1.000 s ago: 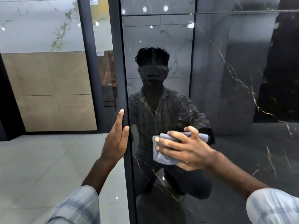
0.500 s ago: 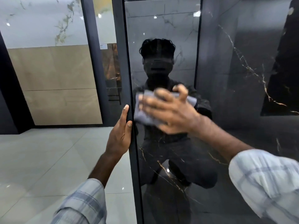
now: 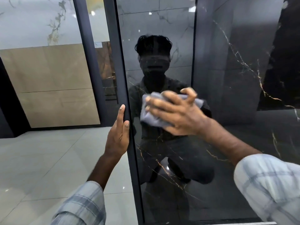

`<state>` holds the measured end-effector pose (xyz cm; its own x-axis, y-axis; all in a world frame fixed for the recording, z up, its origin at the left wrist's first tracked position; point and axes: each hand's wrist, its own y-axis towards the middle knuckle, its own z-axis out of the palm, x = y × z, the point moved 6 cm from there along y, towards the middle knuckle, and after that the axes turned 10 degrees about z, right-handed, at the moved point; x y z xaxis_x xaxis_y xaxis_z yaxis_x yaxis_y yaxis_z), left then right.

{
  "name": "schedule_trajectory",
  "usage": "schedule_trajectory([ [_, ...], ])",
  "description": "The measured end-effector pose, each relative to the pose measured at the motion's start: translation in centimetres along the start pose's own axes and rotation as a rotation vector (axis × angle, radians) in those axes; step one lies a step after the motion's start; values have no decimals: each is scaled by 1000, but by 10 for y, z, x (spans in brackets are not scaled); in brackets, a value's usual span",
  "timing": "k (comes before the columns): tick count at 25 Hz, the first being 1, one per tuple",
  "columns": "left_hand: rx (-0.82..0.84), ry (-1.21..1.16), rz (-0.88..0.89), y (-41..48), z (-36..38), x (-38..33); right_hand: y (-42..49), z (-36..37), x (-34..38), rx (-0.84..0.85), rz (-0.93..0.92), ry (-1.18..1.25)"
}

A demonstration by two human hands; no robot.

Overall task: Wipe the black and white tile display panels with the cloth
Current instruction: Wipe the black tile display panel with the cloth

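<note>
Pressing cloth (image 3: 151, 115) on black panel (image 3: 243, 127) | right hand (image 3: 177, 115) fingers clasping | left hand (image 3: 117, 138) fingers straight

Single head-worn wide-angle view, facing forward and slightly down. Lens right up against glossy black panel (image 3: 235, 143), arm's reach. Left hand (image 3: 117, 137) sits at frame edge (image 3: 129, 159), right hand (image 3: 177, 116) dead centre. Sleeves (image 3: 81, 207) crowd bottom corners. Panel fills right two-thirds. Left third opens onto floor (image 3: 40, 159), with beige panels (image 3: 48, 82) well back. Dim reflection (image 3: 154, 65) meets lens, seemingly head-on, from low stance.
</note>
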<state>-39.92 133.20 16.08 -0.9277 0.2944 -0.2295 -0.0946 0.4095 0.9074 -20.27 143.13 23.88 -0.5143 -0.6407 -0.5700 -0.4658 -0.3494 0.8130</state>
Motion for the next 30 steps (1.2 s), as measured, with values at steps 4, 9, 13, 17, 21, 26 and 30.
schedule_trajectory([
  [4,-20,31,-13,-8,6,-4,-26,-20,-58,-114,507,-25],
  [9,-69,91,-10,-30,15,1,-126,9,35,53,256,67],
  [13,45,66,-25,-50,16,8,-149,29,129,106,-302,519],
  [17,52,54,-21,-53,16,10,-61,12,53,-63,141,129],
  [21,53,13,39,-58,16,13,-56,20,90,-24,133,154],
  [26,64,84,16,-90,25,18,-124,28,118,209,-287,174],
  [30,38,84,-48,-111,40,21,-124,-4,2,-8,306,38],
])
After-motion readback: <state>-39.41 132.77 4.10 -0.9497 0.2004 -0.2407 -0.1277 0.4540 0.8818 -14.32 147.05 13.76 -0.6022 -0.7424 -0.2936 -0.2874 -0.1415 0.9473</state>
